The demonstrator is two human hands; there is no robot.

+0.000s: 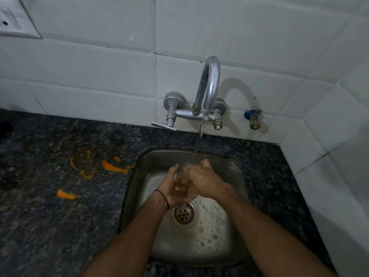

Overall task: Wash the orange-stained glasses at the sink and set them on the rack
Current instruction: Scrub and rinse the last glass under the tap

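A clear glass (pixel 182 174) with an orange tint near its base is held over the steel sink (pixel 237 176), tilted with its mouth up under the running water. My left hand (pixel 172 188) cups it from the left and below. My right hand (pixel 203 180) wraps round it from the right, fingers curled over its side. The stream falls from the chrome tap (pixel 208 84) onto the glass's upper end. Much of the glass is hidden between my hands. No rack is in view.
The drain (pixel 183 212) lies just below my hands, with foamy water in the basin. Orange peel strips (pixel 113 166) lie scattered on the dark granite counter (pixel 50 216) to the left. A tiled wall rises behind and to the right.
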